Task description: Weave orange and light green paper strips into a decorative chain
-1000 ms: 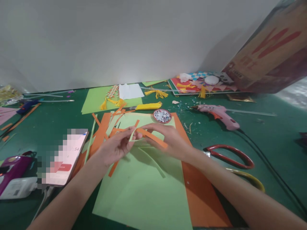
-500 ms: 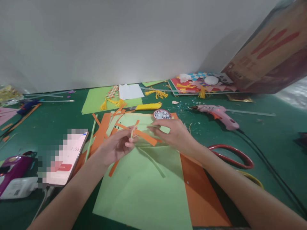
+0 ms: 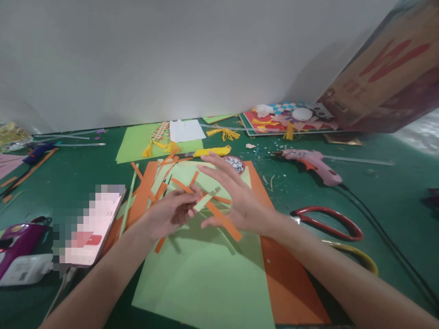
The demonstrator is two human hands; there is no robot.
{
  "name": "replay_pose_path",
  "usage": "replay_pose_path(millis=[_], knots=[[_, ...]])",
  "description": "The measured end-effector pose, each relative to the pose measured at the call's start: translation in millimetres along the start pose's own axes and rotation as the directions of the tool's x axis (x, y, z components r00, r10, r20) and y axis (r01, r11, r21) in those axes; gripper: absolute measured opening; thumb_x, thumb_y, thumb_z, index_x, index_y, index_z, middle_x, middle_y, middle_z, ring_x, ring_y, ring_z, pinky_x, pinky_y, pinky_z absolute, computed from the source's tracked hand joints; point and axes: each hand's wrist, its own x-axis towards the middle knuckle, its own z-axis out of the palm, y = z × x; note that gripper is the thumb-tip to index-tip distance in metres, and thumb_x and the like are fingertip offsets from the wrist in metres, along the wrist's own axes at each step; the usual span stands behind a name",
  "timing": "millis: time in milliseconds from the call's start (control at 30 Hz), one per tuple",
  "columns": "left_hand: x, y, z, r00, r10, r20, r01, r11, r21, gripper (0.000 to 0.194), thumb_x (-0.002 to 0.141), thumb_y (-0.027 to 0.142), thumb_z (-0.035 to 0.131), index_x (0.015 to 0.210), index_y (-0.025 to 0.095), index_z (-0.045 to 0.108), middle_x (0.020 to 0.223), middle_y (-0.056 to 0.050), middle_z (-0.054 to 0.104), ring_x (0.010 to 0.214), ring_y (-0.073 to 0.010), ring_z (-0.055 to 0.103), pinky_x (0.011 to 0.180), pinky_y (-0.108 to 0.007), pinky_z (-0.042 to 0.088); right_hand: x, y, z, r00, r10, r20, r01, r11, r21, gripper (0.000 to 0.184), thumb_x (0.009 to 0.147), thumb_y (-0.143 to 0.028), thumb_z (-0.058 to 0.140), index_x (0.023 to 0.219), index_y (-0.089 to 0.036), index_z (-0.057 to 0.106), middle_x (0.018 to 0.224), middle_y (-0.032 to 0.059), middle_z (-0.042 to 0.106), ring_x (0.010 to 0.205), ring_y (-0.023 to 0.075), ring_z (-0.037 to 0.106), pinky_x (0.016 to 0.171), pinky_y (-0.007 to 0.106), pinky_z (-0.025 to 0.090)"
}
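Note:
My left hand (image 3: 173, 208) pinches crossed paper strips between thumb and fingers. One is an orange strip (image 3: 224, 222) slanting down to the right; a short pale green strip (image 3: 206, 201) lies across it. My right hand (image 3: 242, 205) is open, its fingers spread around the far side of the strips. Whether its fingers touch the orange strip I cannot tell. Both hands are above a pale green sheet (image 3: 206, 283), which rests on an orange sheet (image 3: 291, 283). A loose green strip (image 3: 226, 242) lies on the green sheet below my right hand.
A yellow utility knife (image 3: 222, 150) and patterned round dish (image 3: 236, 165) lie beyond my hands. To the right are a pink glue gun (image 3: 312, 162) with its cord and red-handled scissors (image 3: 329, 235). A phone (image 3: 99, 228) lies left. Loose orange strips (image 3: 137, 171) are scattered nearby.
My right hand has opened from a pinch, its fingers now spread. The strips in my left hand have turned, and the short green strip now points up to the right.

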Motion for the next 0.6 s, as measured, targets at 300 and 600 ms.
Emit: replay_pose_path(millis=[300,600], knots=[[-1.5,4.8,2.7,0.984,-0.164,-0.072,0.146,0.966,-0.214,0.027,0.085,0.002,0.05,0.061,0.01,0.058,0.046,0.003,0.05,0.036,-0.001,0.051,0.036,-0.004,0.041,-4.4,0.3,-1.2,0.994,-0.106,-0.007,0.106,0.993,-0.058,0.038,0.09,-0.016,0.04,0.125,-0.024,0.05,0.116,0.0078,0.065,0.11,0.0204,0.059,0.107,0.05,0.033],[-3.6,6.7,3.0,0.986,-0.134,-0.099,0.089,0.926,-0.368,0.034,0.092,0.001,0.034,0.07,0.007,0.058,0.048,0.001,0.055,0.042,-0.0025,0.058,0.044,-0.004,0.049,-5.1,0.2,15.7,0.988,-0.123,-0.091,0.099,0.967,-0.236,0.025,0.09,-0.021,0.048,0.111,-0.019,0.061,0.102,0.0073,0.071,0.094,0.0187,0.066,0.098,0.042,0.046]])
